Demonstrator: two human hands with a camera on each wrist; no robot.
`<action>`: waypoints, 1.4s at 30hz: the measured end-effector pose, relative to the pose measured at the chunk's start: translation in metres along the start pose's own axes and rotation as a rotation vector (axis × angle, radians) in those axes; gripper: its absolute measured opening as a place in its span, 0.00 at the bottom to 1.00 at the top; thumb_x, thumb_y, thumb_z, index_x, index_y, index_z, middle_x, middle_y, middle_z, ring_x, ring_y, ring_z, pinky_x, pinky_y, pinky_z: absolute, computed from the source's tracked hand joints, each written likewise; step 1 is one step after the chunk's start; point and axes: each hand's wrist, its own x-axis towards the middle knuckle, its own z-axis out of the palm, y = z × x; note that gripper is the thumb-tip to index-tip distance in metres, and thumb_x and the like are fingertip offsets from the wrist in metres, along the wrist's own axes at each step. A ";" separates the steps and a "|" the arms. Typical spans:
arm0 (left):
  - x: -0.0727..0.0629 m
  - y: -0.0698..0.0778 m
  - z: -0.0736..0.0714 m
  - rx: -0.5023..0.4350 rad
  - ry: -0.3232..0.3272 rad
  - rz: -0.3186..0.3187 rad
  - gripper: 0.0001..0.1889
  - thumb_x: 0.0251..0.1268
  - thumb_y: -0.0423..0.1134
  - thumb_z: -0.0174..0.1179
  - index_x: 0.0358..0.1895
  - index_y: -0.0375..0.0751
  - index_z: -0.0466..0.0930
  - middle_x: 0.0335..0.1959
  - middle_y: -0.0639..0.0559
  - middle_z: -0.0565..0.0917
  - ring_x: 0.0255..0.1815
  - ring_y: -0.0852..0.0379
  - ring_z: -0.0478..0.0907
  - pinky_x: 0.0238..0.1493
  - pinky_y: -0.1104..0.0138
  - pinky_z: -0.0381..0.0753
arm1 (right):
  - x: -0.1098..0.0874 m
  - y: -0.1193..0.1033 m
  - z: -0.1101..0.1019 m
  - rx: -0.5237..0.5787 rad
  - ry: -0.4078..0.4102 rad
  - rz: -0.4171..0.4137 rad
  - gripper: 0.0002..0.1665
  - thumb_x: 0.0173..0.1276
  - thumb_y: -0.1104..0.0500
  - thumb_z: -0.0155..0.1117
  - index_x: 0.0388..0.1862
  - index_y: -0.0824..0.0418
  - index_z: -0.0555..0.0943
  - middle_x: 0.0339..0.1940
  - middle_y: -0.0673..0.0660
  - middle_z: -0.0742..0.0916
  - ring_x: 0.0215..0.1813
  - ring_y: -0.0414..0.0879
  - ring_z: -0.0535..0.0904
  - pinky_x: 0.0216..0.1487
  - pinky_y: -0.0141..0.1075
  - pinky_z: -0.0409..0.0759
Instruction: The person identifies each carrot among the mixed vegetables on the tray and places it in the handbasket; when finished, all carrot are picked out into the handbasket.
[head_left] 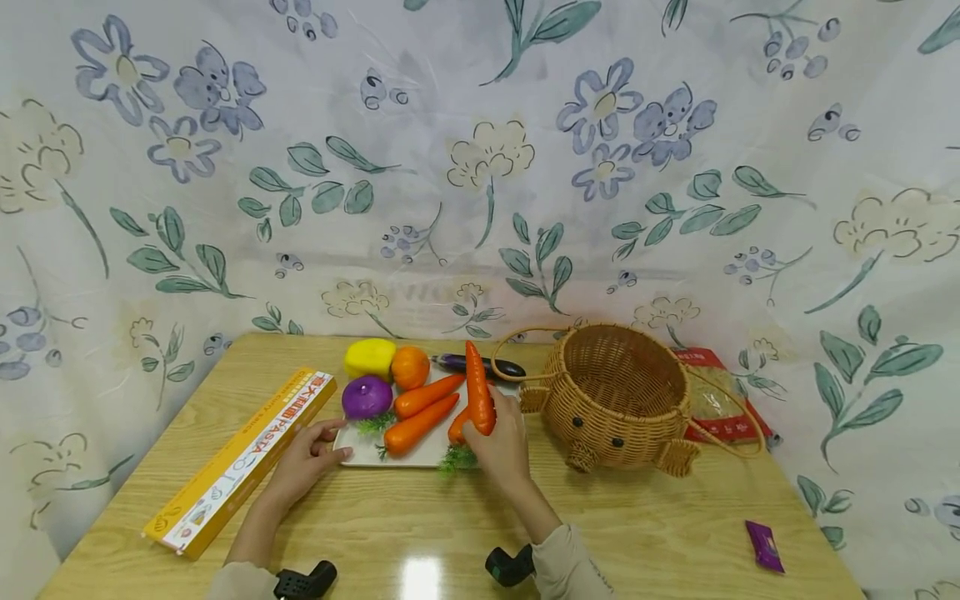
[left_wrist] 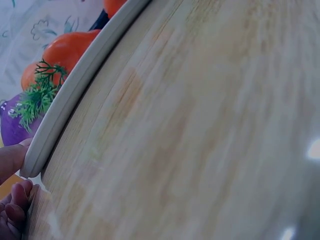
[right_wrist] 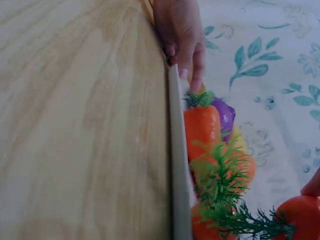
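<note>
My right hand [head_left: 504, 440] grips a carrot [head_left: 478, 390], its tip pointing up, over the right part of a white tray [head_left: 352, 454]. Below it, another carrot [head_left: 457, 428] is partly hidden by the hand. In the right wrist view the held carrot [right_wrist: 300, 217] shows its green leaves. My left hand [head_left: 309, 458] holds the tray's near left corner, its thumb on the rim [left_wrist: 37, 150]. On the tray lie two more carrots [head_left: 422, 424], a purple onion [head_left: 367, 397], an orange round fruit [head_left: 410, 367], a yellow fruit [head_left: 369, 359] and an eggplant [head_left: 480, 365].
A wicker basket [head_left: 600, 433] with an animal face stands right of the tray, its handles spread sideways. Behind it lies a red packet [head_left: 708, 396]. A long pasta box [head_left: 243, 458] lies at the left. A small purple packet [head_left: 765, 546] is near the right edge.
</note>
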 end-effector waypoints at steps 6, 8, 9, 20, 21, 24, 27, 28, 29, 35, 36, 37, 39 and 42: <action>0.002 -0.001 -0.001 0.011 0.003 0.012 0.28 0.67 0.42 0.65 0.66 0.35 0.71 0.53 0.39 0.71 0.38 0.57 0.65 0.36 0.70 0.67 | 0.013 -0.010 -0.009 0.060 -0.053 -0.114 0.35 0.59 0.61 0.69 0.68 0.61 0.74 0.57 0.63 0.78 0.47 0.53 0.77 0.40 0.42 0.80; 0.002 -0.001 0.000 0.008 0.002 0.014 0.28 0.67 0.42 0.65 0.66 0.35 0.71 0.52 0.39 0.71 0.38 0.57 0.65 0.36 0.70 0.66 | 0.016 -0.014 -0.011 0.064 -0.058 -0.145 0.35 0.59 0.61 0.69 0.68 0.61 0.74 0.57 0.63 0.79 0.47 0.53 0.77 0.38 0.42 0.79; 0.003 0.000 0.000 0.005 0.002 0.015 0.28 0.67 0.42 0.65 0.66 0.34 0.71 0.52 0.39 0.71 0.38 0.57 0.65 0.36 0.70 0.66 | 0.018 -0.016 -0.012 0.072 -0.060 -0.163 0.35 0.59 0.62 0.69 0.68 0.61 0.74 0.57 0.63 0.79 0.47 0.52 0.77 0.38 0.42 0.79; 0.002 0.000 0.002 -0.013 0.002 0.025 0.27 0.67 0.41 0.65 0.66 0.34 0.71 0.52 0.39 0.70 0.38 0.57 0.64 0.37 0.70 0.66 | 0.027 -0.036 -0.027 0.084 -0.085 -0.285 0.33 0.58 0.68 0.67 0.66 0.64 0.75 0.54 0.64 0.80 0.43 0.50 0.75 0.36 0.36 0.77; 0.002 -0.001 0.002 -0.008 0.002 0.023 0.27 0.67 0.41 0.65 0.66 0.34 0.71 0.52 0.39 0.70 0.38 0.57 0.64 0.37 0.70 0.66 | 0.027 -0.037 -0.030 0.087 -0.096 -0.281 0.33 0.58 0.68 0.66 0.66 0.64 0.75 0.54 0.63 0.80 0.42 0.50 0.75 0.36 0.36 0.77; 0.001 -0.002 0.001 0.000 0.004 0.019 0.28 0.67 0.42 0.65 0.66 0.34 0.71 0.52 0.39 0.71 0.38 0.57 0.65 0.37 0.70 0.67 | 0.029 -0.041 -0.040 0.088 -0.120 -0.282 0.33 0.59 0.69 0.64 0.66 0.62 0.75 0.55 0.62 0.80 0.41 0.49 0.74 0.35 0.35 0.75; 0.001 -0.003 0.000 0.004 0.002 0.009 0.29 0.67 0.42 0.65 0.67 0.35 0.70 0.53 0.39 0.71 0.38 0.57 0.65 0.37 0.70 0.67 | 0.032 -0.044 -0.050 0.071 -0.131 -0.304 0.32 0.59 0.70 0.65 0.66 0.62 0.75 0.55 0.62 0.80 0.41 0.49 0.74 0.35 0.35 0.75; 0.000 -0.002 0.000 0.006 0.000 0.004 0.29 0.67 0.43 0.65 0.67 0.35 0.70 0.53 0.39 0.71 0.38 0.57 0.65 0.37 0.70 0.67 | 0.033 -0.044 -0.054 0.065 -0.127 -0.319 0.32 0.59 0.70 0.65 0.65 0.62 0.76 0.55 0.62 0.81 0.41 0.50 0.75 0.35 0.35 0.75; 0.000 -0.002 0.000 0.009 -0.001 -0.001 0.29 0.67 0.43 0.65 0.67 0.35 0.70 0.54 0.39 0.71 0.39 0.57 0.66 0.37 0.70 0.67 | 0.035 -0.044 -0.058 0.057 -0.125 -0.334 0.32 0.59 0.71 0.65 0.65 0.63 0.76 0.55 0.63 0.81 0.42 0.51 0.76 0.36 0.35 0.76; 0.000 -0.002 0.000 0.027 -0.003 0.001 0.29 0.68 0.43 0.64 0.68 0.35 0.69 0.54 0.38 0.71 0.40 0.57 0.65 0.38 0.70 0.67 | 0.047 -0.039 -0.079 0.012 -0.109 -0.372 0.32 0.57 0.72 0.67 0.63 0.64 0.78 0.55 0.63 0.81 0.47 0.55 0.77 0.43 0.42 0.79; 0.000 -0.001 0.000 0.029 -0.002 0.004 0.29 0.68 0.43 0.64 0.68 0.35 0.69 0.54 0.38 0.71 0.39 0.57 0.65 0.38 0.70 0.67 | 0.049 -0.039 -0.083 0.008 -0.115 -0.370 0.31 0.57 0.72 0.67 0.63 0.63 0.78 0.55 0.63 0.81 0.47 0.55 0.77 0.44 0.43 0.79; 0.000 -0.001 0.001 0.030 -0.003 0.006 0.29 0.68 0.43 0.64 0.68 0.35 0.69 0.54 0.38 0.71 0.39 0.57 0.65 0.38 0.70 0.67 | 0.051 -0.038 -0.087 0.001 -0.124 -0.368 0.31 0.58 0.72 0.67 0.63 0.62 0.78 0.54 0.62 0.81 0.48 0.55 0.77 0.45 0.43 0.78; -0.001 -0.001 0.001 0.031 -0.002 0.008 0.29 0.68 0.43 0.64 0.68 0.35 0.69 0.54 0.38 0.70 0.39 0.58 0.65 0.38 0.70 0.67 | 0.054 -0.038 -0.096 -0.016 -0.142 -0.364 0.31 0.59 0.71 0.67 0.63 0.61 0.78 0.54 0.62 0.80 0.48 0.54 0.76 0.45 0.44 0.78; 0.000 0.000 0.001 0.032 -0.002 0.006 0.29 0.68 0.43 0.64 0.68 0.35 0.69 0.54 0.38 0.70 0.38 0.58 0.66 0.37 0.70 0.67 | 0.060 -0.037 -0.110 -0.055 -0.164 -0.373 0.31 0.59 0.71 0.66 0.63 0.61 0.77 0.55 0.62 0.80 0.48 0.55 0.76 0.45 0.45 0.77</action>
